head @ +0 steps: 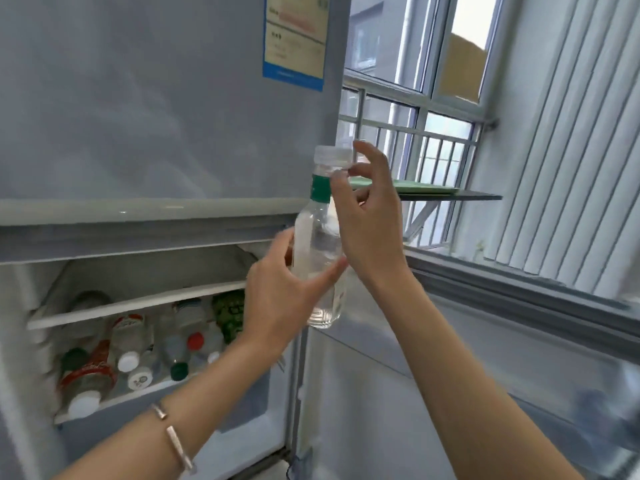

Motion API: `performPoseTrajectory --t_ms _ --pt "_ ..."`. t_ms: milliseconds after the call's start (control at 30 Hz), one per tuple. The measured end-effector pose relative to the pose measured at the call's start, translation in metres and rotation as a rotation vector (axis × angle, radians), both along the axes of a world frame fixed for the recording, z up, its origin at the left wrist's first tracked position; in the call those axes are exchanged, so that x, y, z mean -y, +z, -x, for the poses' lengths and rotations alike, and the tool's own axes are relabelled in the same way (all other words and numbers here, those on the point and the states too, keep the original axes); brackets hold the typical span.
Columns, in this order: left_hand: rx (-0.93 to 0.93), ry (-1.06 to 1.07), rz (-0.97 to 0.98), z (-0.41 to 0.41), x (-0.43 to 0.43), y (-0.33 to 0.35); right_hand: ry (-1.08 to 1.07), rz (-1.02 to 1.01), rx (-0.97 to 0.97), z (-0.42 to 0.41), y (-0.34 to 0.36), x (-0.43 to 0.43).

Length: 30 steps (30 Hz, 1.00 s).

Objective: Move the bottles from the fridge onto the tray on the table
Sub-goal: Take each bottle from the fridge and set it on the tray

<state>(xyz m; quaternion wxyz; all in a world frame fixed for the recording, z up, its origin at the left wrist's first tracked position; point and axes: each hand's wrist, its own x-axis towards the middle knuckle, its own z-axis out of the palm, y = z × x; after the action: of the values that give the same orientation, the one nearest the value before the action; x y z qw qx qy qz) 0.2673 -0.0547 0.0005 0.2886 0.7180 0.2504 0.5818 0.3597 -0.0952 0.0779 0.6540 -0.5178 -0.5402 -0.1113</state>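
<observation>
A clear water bottle with a white cap and a green neck band stands upright in the air in front of the fridge's right edge. My left hand wraps its lower body from the left. My right hand pinches its neck and cap from the right, the other fingers spread. Inside the open lower fridge compartment, several bottles lie on a shelf, with white, red and green caps facing out. The tray and the table are out of view.
The fridge's upper door is closed and carries a blue-edged label. The open lower door stretches to the right, below my right arm. Behind it are a window with railings, a narrow ledge and vertical blinds.
</observation>
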Motion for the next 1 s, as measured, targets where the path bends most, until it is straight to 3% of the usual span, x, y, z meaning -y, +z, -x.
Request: performPoseTrajectory --t_ms 133,333,567,800,900,1000 --pt "0.028 -0.197 0.056 -0.039 0.002 0.06 -0.028 0.118 -0.12 -0.04 0.045 0.041" --pt "-0.009 -0.429 0.093 -0.084 0.001 0.158 0.0 0.621 -0.151 -0.071 0.096 0.069" --pt "-0.046 -0.468 0.093 -0.111 -0.018 0.222 -0.218 0.617 -0.144 -0.107 0.154 0.034" --pt "-0.067 -0.513 0.237 -0.17 -0.073 0.233 -0.011 0.604 -0.224 -0.183 0.19 -0.025" --pt "-0.139 -0.413 0.3 -0.199 -0.103 0.222 0.02 0.585 -0.251 -0.216 0.198 -0.071" --pt "-0.09 -0.242 0.295 -0.223 -0.134 0.216 0.147 0.61 -0.289 -0.242 0.201 -0.123"
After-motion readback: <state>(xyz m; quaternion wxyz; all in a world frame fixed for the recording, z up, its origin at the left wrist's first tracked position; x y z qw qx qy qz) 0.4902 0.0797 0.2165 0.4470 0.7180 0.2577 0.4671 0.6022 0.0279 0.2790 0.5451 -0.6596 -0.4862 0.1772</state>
